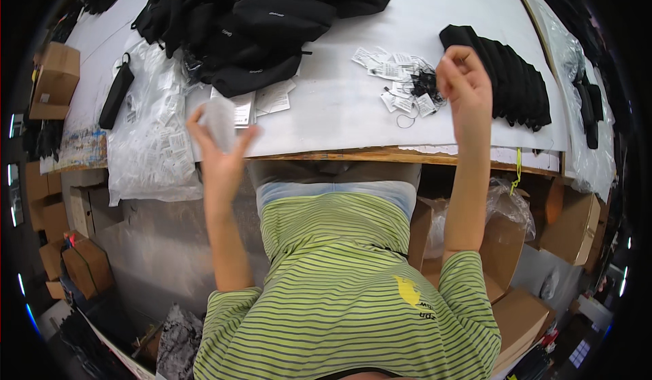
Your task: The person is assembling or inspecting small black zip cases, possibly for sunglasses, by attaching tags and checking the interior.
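Pinching a small white packet [221, 118] between thumb and fingers, the left hand [221, 139] lifts it clear of the white table [339, 101]. The right hand [465, 81], fingers curled shut, hovers beside loose paper tags [397, 81] and stacked black pouches [509, 81].
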Demonstrator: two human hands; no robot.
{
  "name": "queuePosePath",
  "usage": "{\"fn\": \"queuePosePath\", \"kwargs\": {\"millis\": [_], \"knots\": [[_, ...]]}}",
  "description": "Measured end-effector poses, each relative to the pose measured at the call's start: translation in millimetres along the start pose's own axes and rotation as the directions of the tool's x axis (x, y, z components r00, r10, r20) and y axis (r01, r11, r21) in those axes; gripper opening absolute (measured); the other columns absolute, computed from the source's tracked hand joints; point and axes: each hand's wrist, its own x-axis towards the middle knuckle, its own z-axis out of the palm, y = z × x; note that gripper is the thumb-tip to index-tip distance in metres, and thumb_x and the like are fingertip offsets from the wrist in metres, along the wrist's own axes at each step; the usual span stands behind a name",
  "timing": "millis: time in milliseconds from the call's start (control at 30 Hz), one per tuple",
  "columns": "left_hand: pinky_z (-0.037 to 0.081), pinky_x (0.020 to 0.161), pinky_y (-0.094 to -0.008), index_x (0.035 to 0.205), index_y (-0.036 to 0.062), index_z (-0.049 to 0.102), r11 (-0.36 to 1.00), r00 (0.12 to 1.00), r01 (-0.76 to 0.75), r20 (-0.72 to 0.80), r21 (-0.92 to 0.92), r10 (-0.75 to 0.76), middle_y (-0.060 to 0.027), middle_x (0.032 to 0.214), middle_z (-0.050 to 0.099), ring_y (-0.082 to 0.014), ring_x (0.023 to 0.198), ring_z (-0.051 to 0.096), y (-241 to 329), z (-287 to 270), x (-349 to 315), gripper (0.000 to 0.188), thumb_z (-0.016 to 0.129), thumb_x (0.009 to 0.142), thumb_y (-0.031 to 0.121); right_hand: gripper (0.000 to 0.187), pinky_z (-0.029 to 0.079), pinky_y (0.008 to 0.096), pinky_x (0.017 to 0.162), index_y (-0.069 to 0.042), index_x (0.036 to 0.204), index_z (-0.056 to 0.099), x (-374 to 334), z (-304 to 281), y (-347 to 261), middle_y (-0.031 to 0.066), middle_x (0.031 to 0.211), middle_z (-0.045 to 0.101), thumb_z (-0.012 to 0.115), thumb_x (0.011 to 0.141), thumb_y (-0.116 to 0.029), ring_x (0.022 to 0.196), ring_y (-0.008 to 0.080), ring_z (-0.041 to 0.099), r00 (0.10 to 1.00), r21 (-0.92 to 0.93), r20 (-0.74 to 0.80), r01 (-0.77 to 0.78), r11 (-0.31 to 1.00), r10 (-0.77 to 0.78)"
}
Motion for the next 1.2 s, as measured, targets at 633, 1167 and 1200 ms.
{"fn": "queuePosePath", "kwargs": {"millis": [633, 1167, 1200], "knots": [[0.04, 0.065, -0.018, 0.09, 0.0013, 0.056, 0.935, 0.952, -0.206, 0.163, -0.287, 0.26, -0.0004, 0.085, 0.051, -0.0057, 0.075, 0.05, 38, 62, -40, 0.018, 0.07, 0.079, -0.001, 0.01, 0.03, 0.0224, 0.044, -0.004, 0.085, 0.065, -84, 94, 11, -0.0005, 0.058, 0.044, 0.07, 0.077, -0.006, 0.05, 0.0072, 0.037, 0.997, -0.449, 0.018, 0.079, 0.89, -0.079], [0.043, 0.078, -0.0216, 0.098, 0.0008, 0.057, 0.775, 0.775, 0.349, 0.627, -0.527, 0.077, -0.0029, 0.089, 0.058, -0.0075, 0.084, 0.054, 30, 47, -35, 0.011, 0.057, 0.092, 0.01, 0.009, 0.038, 0.0175, 0.052, -0.003, 0.085, 0.064, -81, 76, 9, -0.001, 0.066, 0.061, 0.07, 0.079, -0.005, 0.055, 0.0021, 0.051, 0.921, -0.217, 0.31, -0.172, 0.961, 0.235], [0.042, 0.076, -0.0211, 0.097, 0.0004, 0.056, 0.814, 0.778, 0.279, 0.616, -0.509, 0.119, -0.0015, 0.088, 0.056, -0.0067, 0.083, 0.053, 29, 47, -34, 0.01, 0.056, 0.093, 0.009, 0.009, 0.039, 0.0179, 0.052, -0.002, 0.086, 0.063, -80, 75, 10, -0.0008, 0.066, 0.061, 0.07, 0.08, -0.006, 0.055, 0.0026, 0.052, 0.906, -0.233, 0.334, -0.187, 0.954, 0.259]]}}
